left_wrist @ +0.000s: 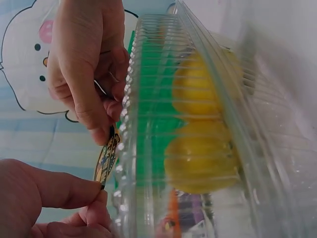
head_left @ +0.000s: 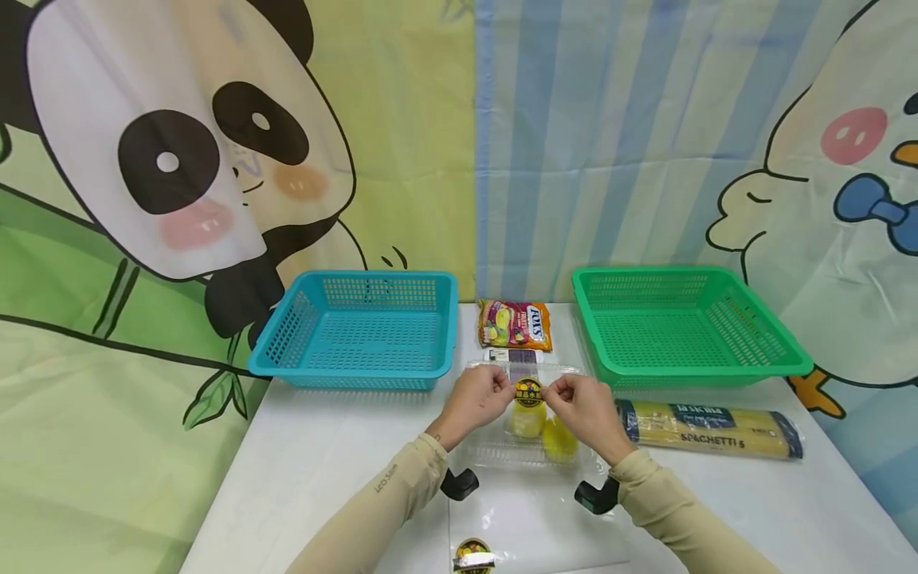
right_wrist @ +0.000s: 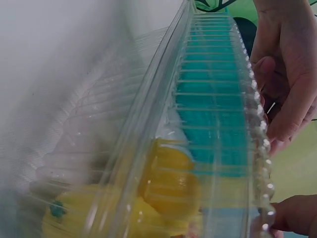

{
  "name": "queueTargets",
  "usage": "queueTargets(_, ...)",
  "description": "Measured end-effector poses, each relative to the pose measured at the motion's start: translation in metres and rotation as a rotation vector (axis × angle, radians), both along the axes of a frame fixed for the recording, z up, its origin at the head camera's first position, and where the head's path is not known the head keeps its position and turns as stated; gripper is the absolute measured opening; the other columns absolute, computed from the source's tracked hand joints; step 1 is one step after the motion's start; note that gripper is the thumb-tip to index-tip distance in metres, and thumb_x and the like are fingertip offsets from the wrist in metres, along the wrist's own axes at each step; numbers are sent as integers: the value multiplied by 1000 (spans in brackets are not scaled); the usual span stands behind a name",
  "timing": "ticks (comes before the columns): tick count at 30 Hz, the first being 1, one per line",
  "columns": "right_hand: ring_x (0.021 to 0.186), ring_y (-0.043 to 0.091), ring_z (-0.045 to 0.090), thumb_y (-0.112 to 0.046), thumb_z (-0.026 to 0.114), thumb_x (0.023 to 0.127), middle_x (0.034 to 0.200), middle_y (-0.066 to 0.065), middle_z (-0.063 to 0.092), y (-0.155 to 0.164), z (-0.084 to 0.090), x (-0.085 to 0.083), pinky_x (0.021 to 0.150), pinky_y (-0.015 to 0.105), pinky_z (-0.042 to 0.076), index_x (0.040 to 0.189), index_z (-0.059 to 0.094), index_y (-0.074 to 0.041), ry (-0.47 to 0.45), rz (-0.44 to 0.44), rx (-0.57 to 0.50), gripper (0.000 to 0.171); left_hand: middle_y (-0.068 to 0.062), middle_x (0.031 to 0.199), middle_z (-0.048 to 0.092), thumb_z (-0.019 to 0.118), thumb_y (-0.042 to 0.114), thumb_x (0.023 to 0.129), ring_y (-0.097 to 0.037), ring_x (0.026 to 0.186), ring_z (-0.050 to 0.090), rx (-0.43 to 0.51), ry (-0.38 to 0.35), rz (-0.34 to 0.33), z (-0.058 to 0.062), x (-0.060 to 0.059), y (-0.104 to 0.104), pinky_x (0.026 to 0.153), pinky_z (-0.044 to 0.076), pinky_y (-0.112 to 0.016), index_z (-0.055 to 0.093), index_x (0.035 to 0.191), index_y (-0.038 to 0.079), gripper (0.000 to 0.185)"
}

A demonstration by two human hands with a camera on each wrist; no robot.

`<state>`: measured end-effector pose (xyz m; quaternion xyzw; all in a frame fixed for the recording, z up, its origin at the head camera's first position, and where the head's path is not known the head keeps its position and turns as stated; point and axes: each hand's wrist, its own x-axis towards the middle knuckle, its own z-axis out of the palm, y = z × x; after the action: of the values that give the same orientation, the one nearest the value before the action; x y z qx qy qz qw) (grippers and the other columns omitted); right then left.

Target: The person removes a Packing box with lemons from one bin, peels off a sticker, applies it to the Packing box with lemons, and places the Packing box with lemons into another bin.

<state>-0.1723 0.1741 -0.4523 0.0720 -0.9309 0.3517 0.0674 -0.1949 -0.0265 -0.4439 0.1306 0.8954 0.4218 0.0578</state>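
Observation:
Between both hands is a round black-and-gold sticker (head_left: 529, 392), stretched above a clear plastic clamshell box (head_left: 495, 454). My left hand (head_left: 476, 400) pinches its left edge between thumb and finger. The opposite edge is pinched by my right hand (head_left: 586, 413). In the left wrist view the sticker (left_wrist: 106, 158) shows nearly edge-on beside the box's ridged rim (left_wrist: 124, 111). Yellow lemon-like fruits (left_wrist: 200, 161) lie inside the box, visible through its wall. The right wrist view shows the fruits (right_wrist: 171, 183) too, while the sticker is hard to make out there.
A blue basket (head_left: 351, 371) stands at back left and a green basket (head_left: 688, 373) at back right. Between them lies an orange candy bag (head_left: 515, 325). A spaghetti packet (head_left: 706, 429) is right of the box. Another round sticker (head_left: 473, 556) sits on a sheet near the front.

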Motion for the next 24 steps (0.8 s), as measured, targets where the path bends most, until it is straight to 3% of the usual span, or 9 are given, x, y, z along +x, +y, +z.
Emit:
queueTargets(14,50,10,47,-17,72,88,60,-3,60,-2,-2,-2,47,22,36,77,73,-8,-35,8,35,14,4,62,59,65,10,88,-9,54,49,-122,-3,-17,-2,-2,2,47,38,-21,65,72,14,17)
queueTargets(24,54,10,50,-15,74,86,63,-3,62,-2,-8,-3,50,22,42,75,71,-10,-24,8,80,13,4,59,55,67,10,88,-8,53,47,-197,7,-29,-4,-3,5,46,36,-20,60,68,15,22)
